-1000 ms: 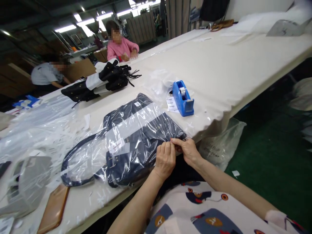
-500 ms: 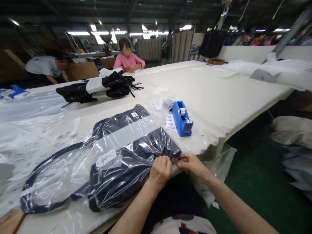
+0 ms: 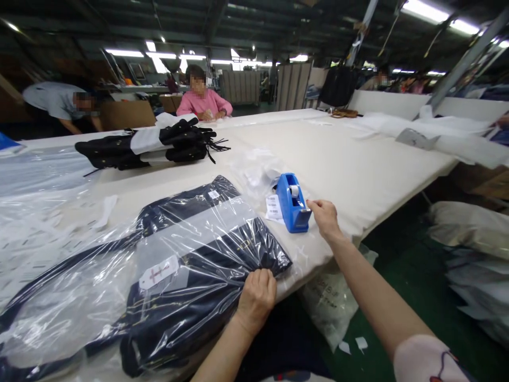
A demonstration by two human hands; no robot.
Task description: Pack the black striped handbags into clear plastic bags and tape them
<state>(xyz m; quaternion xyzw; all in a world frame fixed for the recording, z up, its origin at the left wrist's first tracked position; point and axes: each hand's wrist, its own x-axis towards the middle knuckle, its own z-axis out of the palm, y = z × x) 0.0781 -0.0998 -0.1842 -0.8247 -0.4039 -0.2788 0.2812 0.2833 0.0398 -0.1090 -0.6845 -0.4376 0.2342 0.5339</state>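
A dark navy bag with a long strap, wrapped in a clear plastic bag, lies on the table in front of me. A white tag and a pale band show through the film. My left hand is closed around the gathered plastic at the near right end. On the table to the right stands a blue tape dispenser with a small white-cored roll. My right hand pinches at its cutting edge, on the tape end; the clear tape itself is hardly visible.
Black bags lie stacked farther back, left of crumpled clear plastic. White labels lie beside the dispenser. Across the table sits a person in pink; another bends at far left. The table's edge runs along the right.
My right hand has left the gathered plastic and moved up and forward to the tape dispenser. My left hand still grips the plastic. The view has shifted slightly to the right.
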